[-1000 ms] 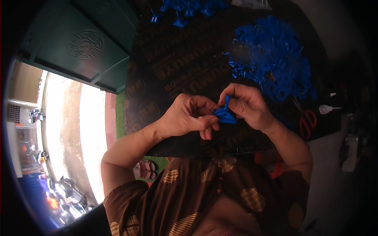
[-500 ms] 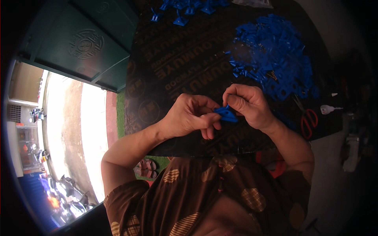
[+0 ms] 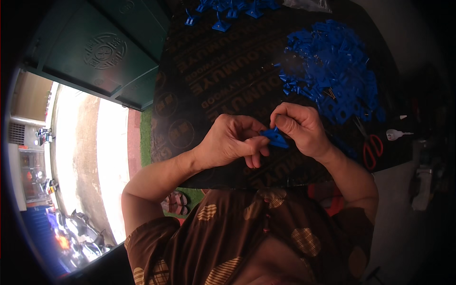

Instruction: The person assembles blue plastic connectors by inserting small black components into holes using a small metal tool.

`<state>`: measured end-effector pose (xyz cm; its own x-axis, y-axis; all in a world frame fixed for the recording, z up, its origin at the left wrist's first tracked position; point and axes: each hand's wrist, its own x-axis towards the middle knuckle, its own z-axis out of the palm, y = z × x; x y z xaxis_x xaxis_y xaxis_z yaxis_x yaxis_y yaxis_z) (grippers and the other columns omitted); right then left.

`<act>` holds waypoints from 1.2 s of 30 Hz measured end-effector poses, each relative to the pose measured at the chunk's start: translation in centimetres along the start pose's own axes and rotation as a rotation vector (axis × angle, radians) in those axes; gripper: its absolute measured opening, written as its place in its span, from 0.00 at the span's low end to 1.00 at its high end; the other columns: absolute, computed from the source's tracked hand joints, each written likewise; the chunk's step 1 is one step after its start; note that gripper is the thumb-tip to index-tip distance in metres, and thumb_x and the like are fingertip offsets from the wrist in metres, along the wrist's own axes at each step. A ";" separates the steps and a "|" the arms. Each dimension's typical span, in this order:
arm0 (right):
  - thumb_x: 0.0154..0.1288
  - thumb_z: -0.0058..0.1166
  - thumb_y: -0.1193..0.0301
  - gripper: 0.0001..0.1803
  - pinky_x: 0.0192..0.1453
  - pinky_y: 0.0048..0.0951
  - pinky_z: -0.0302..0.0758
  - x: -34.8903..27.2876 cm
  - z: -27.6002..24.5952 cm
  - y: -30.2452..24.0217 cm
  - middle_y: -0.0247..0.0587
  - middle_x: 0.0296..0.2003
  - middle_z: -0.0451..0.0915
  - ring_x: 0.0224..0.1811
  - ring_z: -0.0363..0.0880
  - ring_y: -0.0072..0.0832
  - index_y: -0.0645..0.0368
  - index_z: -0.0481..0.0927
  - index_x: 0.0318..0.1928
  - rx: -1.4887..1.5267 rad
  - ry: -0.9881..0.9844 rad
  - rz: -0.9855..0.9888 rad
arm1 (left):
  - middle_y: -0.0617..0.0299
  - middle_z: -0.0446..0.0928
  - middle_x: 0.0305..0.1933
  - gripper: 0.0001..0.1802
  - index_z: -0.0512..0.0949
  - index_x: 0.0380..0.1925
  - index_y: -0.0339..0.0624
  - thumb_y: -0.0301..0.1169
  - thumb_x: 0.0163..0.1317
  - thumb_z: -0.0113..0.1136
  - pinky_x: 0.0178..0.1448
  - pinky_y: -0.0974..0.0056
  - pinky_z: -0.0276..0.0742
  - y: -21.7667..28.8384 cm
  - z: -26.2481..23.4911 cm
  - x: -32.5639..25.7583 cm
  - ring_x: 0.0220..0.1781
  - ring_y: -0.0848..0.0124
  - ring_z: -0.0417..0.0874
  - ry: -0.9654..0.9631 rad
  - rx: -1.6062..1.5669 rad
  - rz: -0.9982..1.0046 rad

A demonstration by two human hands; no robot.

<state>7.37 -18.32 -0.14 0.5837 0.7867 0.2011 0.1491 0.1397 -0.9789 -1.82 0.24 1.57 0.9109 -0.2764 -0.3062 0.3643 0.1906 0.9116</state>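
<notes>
Near the table's front edge, both my hands meet over a small blue plastic piece (image 3: 277, 139) with a flat base. My left hand (image 3: 232, 141) is closed, gripping the piece's left end between thumb and fingers. My right hand (image 3: 304, 130) comes from the right with thumb and forefinger pinched at the top of the piece, where a thin blue part shows just under the fingertips. What exactly sits between those fingertips is mostly hidden. Beyond my right hand, a large heap of loose blue plastic parts (image 3: 327, 66) covers the tabletop.
The dark printed plywood table (image 3: 190, 85) holds several assembled blue pieces (image 3: 221, 23) at its far left and a clear plastic bag (image 3: 308, 4) behind. Red-handled scissors (image 3: 373, 149) and a white-handled tool (image 3: 395, 134) lie at right. A green metal door (image 3: 102, 52) stands left.
My hands stay together with the blue piece between them. The piece has tilted slightly, its right end a little lower. The whole view has shifted slightly.
</notes>
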 end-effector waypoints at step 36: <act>0.71 0.37 0.74 0.14 0.25 0.16 0.65 0.4 -0.5 0.6 0.28 0.25 0.68 0.23 0.64 0.14 0.66 0.73 0.50 0.015 0.164 0.081 | 0.51 0.80 0.29 0.19 0.69 0.48 0.23 0.30 0.64 0.56 0.25 0.69 0.79 0.9 -2.0 -0.2 0.23 0.68 0.82 0.270 0.055 0.442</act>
<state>8.06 -18.20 -0.63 0.7156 0.6875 0.1237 0.0850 0.0900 -0.9923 -1.26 2.30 1.90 0.9956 0.0733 0.0584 -0.0710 0.1826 0.9806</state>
